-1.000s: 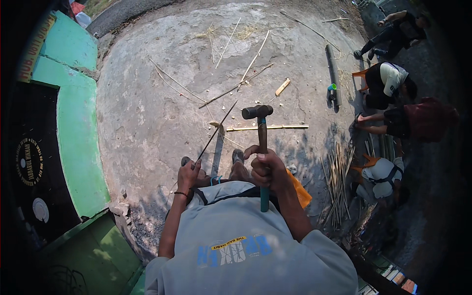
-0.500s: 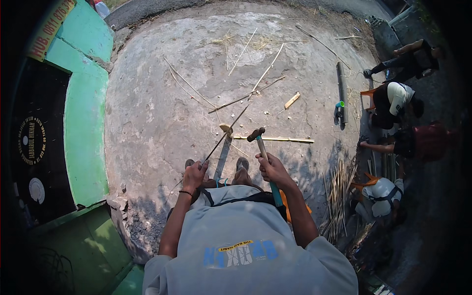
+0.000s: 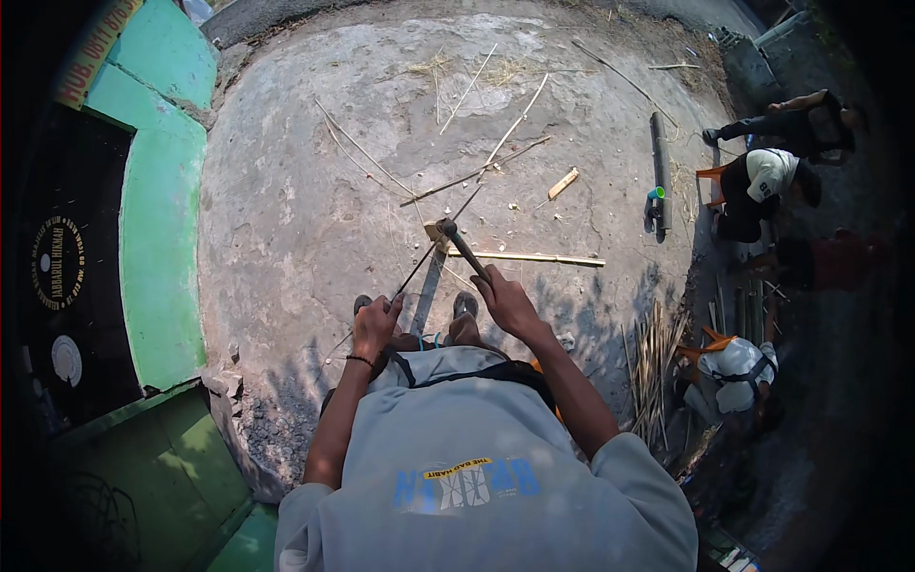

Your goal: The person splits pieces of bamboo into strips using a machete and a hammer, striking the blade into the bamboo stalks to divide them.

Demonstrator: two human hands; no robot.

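My left hand (image 3: 375,326) is closed around the near end of a long, thin dark rod (image 3: 416,272), which slants up and away to the right. My right hand (image 3: 508,303) grips the handle of a hammer (image 3: 467,252). The hammer's head is over the rod, beside a light-coloured wooden block (image 3: 434,230) in front of my feet. Whether head and rod touch, I cannot tell. Just right of the block lies a split bamboo strip (image 3: 548,257), its left end partly behind the hammer.
Thin bamboo sticks (image 3: 519,119) and a short bamboo piece (image 3: 563,183) lie on the concrete ground (image 3: 286,238). A dark pipe (image 3: 660,172) and a pile of bamboo strips (image 3: 656,367) are on the right. Several people (image 3: 762,195) are beyond them. A green wall (image 3: 162,257) borders the left.
The hammer has swung left and away from me, its head coming to the rod by the block. My right hand moved slightly up and left; the left hand still holds the rod.
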